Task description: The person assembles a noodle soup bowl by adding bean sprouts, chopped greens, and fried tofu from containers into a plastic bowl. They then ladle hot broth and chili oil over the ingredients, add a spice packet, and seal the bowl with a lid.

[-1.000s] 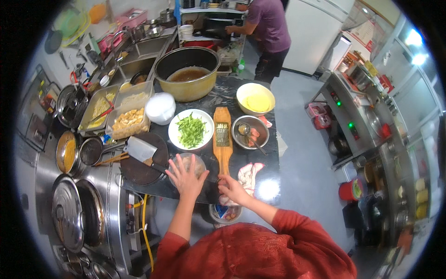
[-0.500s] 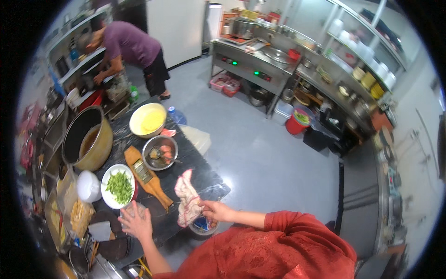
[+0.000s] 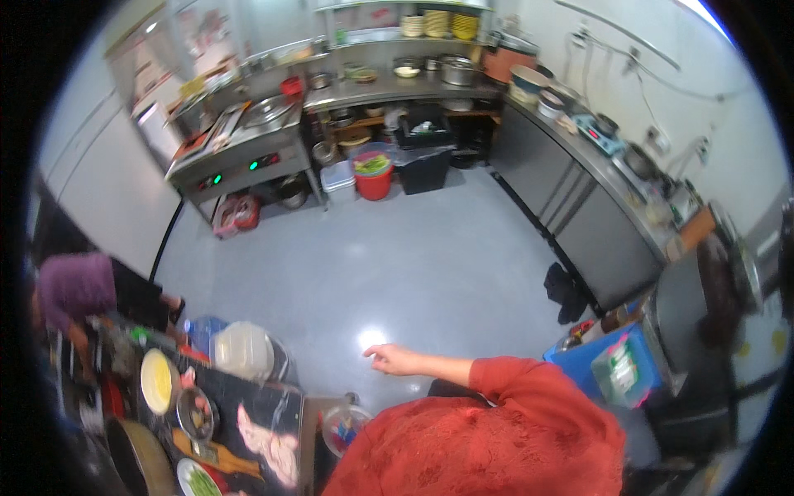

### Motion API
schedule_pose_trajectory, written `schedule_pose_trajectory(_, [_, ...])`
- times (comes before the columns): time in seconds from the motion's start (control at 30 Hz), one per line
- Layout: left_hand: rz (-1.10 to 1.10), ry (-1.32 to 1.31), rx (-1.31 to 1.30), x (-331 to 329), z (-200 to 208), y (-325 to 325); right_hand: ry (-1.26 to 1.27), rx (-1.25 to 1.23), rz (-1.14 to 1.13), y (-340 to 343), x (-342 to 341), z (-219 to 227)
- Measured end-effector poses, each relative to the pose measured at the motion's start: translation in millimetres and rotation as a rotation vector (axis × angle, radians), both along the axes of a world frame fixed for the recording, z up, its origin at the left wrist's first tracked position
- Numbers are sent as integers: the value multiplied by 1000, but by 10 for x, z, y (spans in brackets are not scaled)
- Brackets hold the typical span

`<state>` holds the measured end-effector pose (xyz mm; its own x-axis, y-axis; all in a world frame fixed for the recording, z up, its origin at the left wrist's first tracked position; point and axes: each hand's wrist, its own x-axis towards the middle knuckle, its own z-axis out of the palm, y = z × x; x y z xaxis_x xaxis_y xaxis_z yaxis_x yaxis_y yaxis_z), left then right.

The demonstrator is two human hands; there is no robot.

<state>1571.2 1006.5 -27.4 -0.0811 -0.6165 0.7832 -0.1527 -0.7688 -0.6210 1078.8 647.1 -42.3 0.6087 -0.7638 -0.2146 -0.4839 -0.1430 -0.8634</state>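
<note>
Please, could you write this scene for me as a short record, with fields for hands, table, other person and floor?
Right hand: above the floor, holding nothing visible
Left hand: not clearly visible
Nearest to right hand: round container beside the table
Table: crumpled cloth, wooden grater, metal bowl, bowl of yellow food, bowl of green pieces
Other person: purple top, bending at left
Floor: grey, red bucket by far counter

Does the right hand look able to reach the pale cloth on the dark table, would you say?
Probably yes: the right hand appears empty, and nothing visible covers the pale cloth or blocks the way between them.
</note>
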Motion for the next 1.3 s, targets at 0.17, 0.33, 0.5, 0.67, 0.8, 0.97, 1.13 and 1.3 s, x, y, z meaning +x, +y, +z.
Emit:
schedule_pose_trajectory(0.17, [-200,710,-284,-924,493,-1465,149,36,-218,-443,-1311,-201])
schedule_pose_trajectory(0.33, [-830,1475,-37,-2875,47,-3724,328,-21,-135,-749,-2194,-18])
schedule_pose_trajectory(0.5, [-949,1930,768,-4331,-1012,-4719,241,48,-195,-1104,-3035,172])
schedule_pose_trajectory(0.67, [-405,2557,1148,-4858,-1754,-5101,176,44,-381,-1449,-3865,142])
schedule_pose_trajectory(0.8, [73,2402,1315,-4992,-2046,-5836,175,37,-526,-1863,-4611,-96])
schedule_pose_trajectory(0.97, [195,2284,1302,-5297,-2171,-7143,140,135,-567,-2323,-5494,-463])
schedule_pose_trajectory(1.13, [-293,2542,1005,-6880,-2219,-8985,468,365,-825,-2746,-6407,-292])
schedule_pose_trajectory(1.3, [-637,2521,1374,-9607,-1579,-10495,594,49,-906,-3231,-6890,-159])
